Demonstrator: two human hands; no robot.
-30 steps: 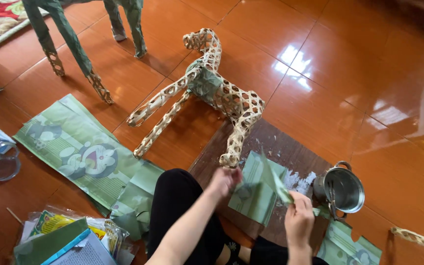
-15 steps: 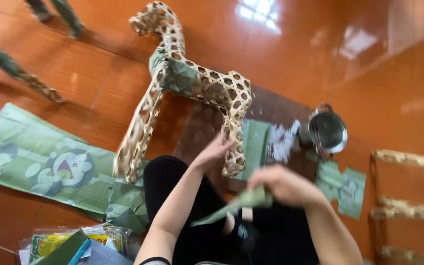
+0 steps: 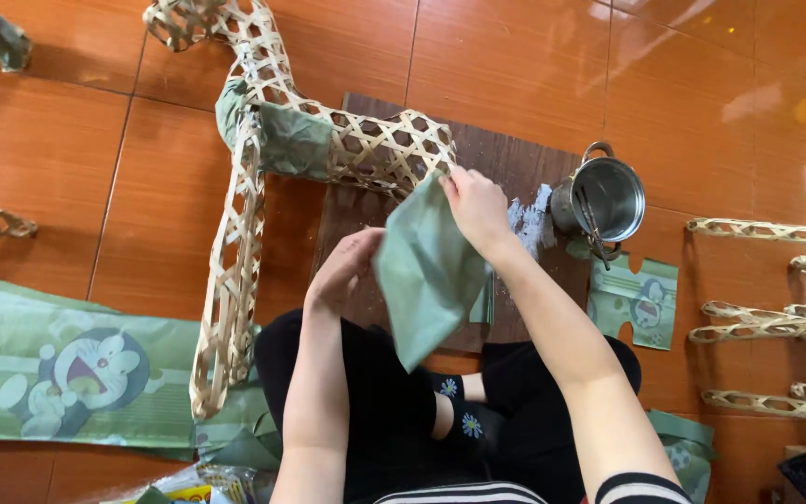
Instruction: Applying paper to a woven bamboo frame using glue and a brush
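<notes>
Both hands, the left hand [image 3: 347,271] and the right hand [image 3: 476,205], pinch a green paper piece [image 3: 426,275] against the woven bamboo frame [image 3: 366,154]; smoothing it flat from the frame edge should avoid wrinkles.

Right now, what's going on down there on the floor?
A person sits on the tiled floor, both hands on a piece of green paper. The right hand presses its top edge against a woven bamboo animal frame; the left hand holds its side. A small metal pot stands on the brown board alongside.
</notes>
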